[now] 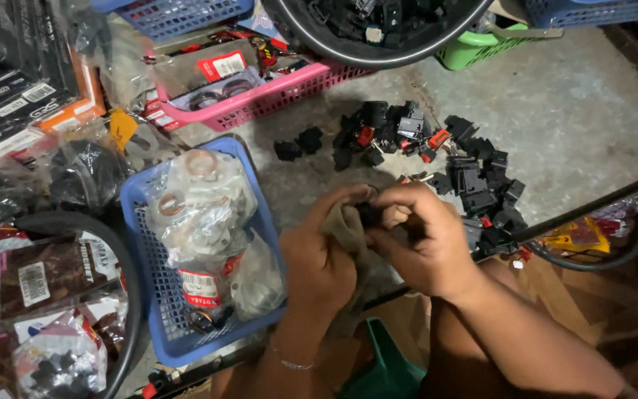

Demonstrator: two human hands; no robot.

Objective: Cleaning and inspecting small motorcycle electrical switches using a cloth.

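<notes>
1. Your left hand and right hand meet low in the middle of the view, over the grey concrete floor; both are closed around a small black part and a beige cloth
2. The small black part sits between the fingertips of both hands, mostly hidden; only a dark edge shows. It looks like hard moulded plastic: light, stiff, unlikely to bend, small enough to slip out, so pinch it by its flat sides
3. The beige cloth is soft and limp, bunched in your left hand and hanging a little below it; it gives no firm hold by itself
4. Left hand: fingers curled, thumb up against the cloth, wrist with a thin bracelet pointing back toward you
5. Right hand: knuckles up, fingers bent inward over the part, forearm coming in from the lower right
6. Just beyond the hands lies a loose pile of black switches, some with red bits, scattered on the floor
7. Left of your left hand, nearly touching, stands a blue basket with bagged rings and seals; a pink basket sits farther back
8. A black hose crosses on the right
</notes>
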